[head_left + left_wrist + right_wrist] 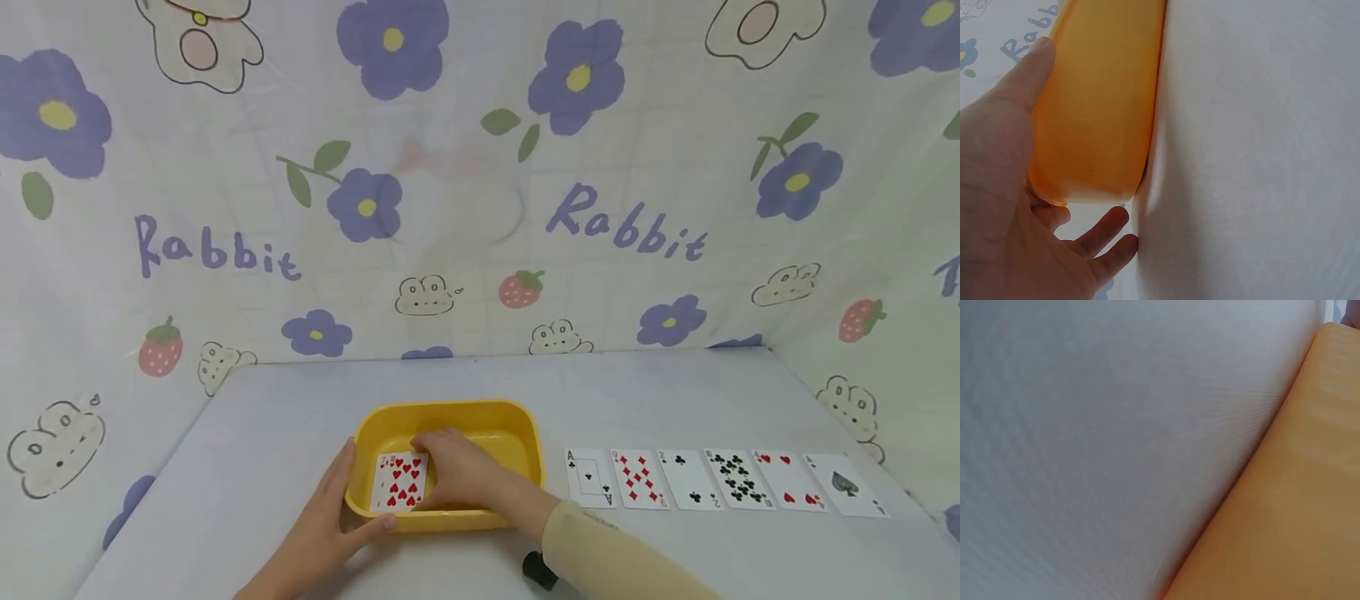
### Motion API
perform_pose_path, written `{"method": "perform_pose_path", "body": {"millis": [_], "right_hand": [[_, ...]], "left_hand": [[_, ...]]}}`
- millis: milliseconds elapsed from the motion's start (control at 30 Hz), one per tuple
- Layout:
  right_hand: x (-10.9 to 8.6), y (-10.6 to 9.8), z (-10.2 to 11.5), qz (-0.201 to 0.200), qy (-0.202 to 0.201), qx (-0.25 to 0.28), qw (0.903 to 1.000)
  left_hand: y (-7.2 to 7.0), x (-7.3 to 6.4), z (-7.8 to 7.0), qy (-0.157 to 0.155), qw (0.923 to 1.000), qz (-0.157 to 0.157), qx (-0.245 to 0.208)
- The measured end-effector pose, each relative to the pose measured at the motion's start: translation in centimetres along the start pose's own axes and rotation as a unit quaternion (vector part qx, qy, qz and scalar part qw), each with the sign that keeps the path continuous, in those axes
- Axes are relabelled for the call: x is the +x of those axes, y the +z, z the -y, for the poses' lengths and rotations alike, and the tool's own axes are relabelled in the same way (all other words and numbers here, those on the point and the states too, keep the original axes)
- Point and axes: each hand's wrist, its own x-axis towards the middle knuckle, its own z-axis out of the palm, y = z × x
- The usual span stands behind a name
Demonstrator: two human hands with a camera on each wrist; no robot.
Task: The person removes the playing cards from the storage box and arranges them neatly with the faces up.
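Note:
A yellow plastic tub (525, 433) stands on the table, with overlapping playing cards at its left end. The top card is a ten of hearts (406, 483); a strip of another card (380, 487) shows beneath its left side. My left hand (324, 508) holds the tub's near left corner, thumb over the front rim and fingers along the end. In the left wrist view, that thumb lies along the tub's wall (1097, 106). My right hand (461, 471) reaches into the tub and pinches the ten of hearts at its right side, partly covering it.
Right of the tub several face-up cards lie in a row, from an ace of clubs (588, 477) to an ace of spades (847, 485). A small black cylindrical object (538, 571) lies by my right sleeve (600, 550). Patterned cloth (465, 208) hangs behind the table.

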Motion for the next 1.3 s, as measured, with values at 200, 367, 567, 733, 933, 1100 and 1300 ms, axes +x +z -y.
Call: {"method": "perform_pose_path", "body": {"millis": [200,367,567,733,933,1100,1300], "right_hand": [[-0.16,-0.2,0.25,-0.002,0.004,0.001,1.0],[-0.23,-0.32,0.43,-0.002,0.001,0.0,1.0],[-0.26,-0.23,0.18,-0.007,-0.006,0.006,0.9999],[-0.21,-0.2,-0.07,-0.008,-0.021,0.028,0.9994],[-0.22,-0.2,-0.26,-0.004,-0.028,0.051,0.9983],[-0.16,-0.15,-0.33,-0.006,-0.029,0.06,0.9977],[-0.12,-0.23,-0.13,-0.001,-0.029,0.069,0.9972]], "left_hand": [[-0.09,0.08,-0.09,-0.012,0.9999,0.008,0.004],[-0.22,0.06,-0.25,-0.014,0.9999,0.01,0.004],[-0.16,0.21,-0.37,-0.035,0.9991,0.025,-0.003],[-0.11,0.35,-0.4,-0.046,0.9985,0.029,-0.002],[-0.09,0.41,-0.58,-0.05,0.9983,0.029,-0.001],[-0.16,0.3,-0.59,-0.036,0.9991,0.023,-0.002],[-0.33,0.12,-0.48,-0.026,0.9994,0.023,0.004]]}}
